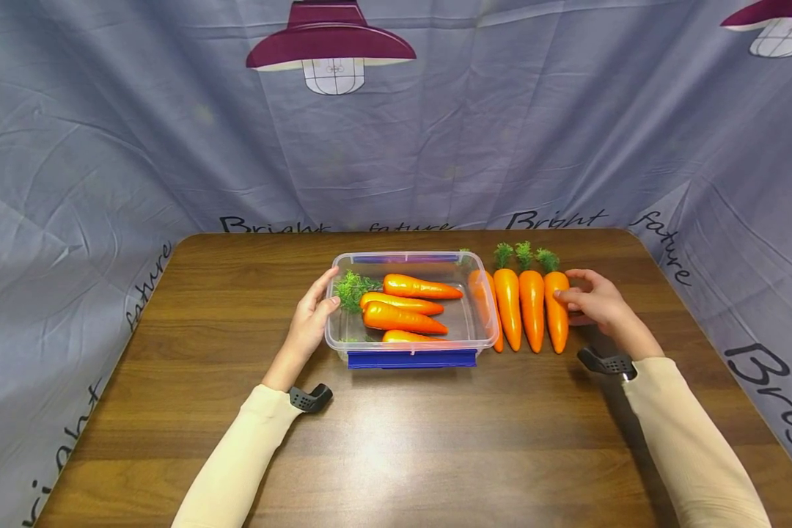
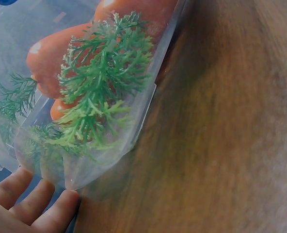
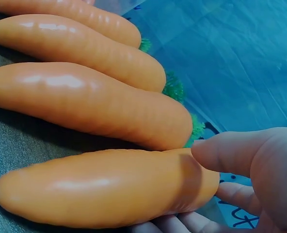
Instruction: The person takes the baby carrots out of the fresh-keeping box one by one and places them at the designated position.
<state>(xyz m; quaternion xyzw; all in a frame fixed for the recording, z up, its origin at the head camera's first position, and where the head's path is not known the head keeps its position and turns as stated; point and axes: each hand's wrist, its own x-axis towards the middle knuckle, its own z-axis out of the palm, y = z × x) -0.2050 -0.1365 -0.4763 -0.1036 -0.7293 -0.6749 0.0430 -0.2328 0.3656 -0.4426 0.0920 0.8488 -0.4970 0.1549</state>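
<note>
A clear plastic container (image 1: 412, 361) with blue clips stands on the table, several orange carrots (image 1: 405, 317) with green tops lying inside it. My left hand (image 1: 312, 315) holds its left side, thumb at the rim; the fingertips (image 2: 61, 206) touch the outer wall in the left wrist view. To the right of the container several more carrots (image 1: 532, 312) lie in a row, tops away from me. At the right end of that row, my right hand (image 1: 597, 299) grips the last carrot (image 3: 104, 189) near its thick end, thumb on top and fingers along the far side.
The wooden table (image 1: 396, 440) carries everything. Behind and beside it hangs a grey-blue curtain (image 1: 435, 147) printed with lamps and lettering. The container's right end stands close against the leftmost carrot of the row (image 1: 482, 293), which shows partly through its wall.
</note>
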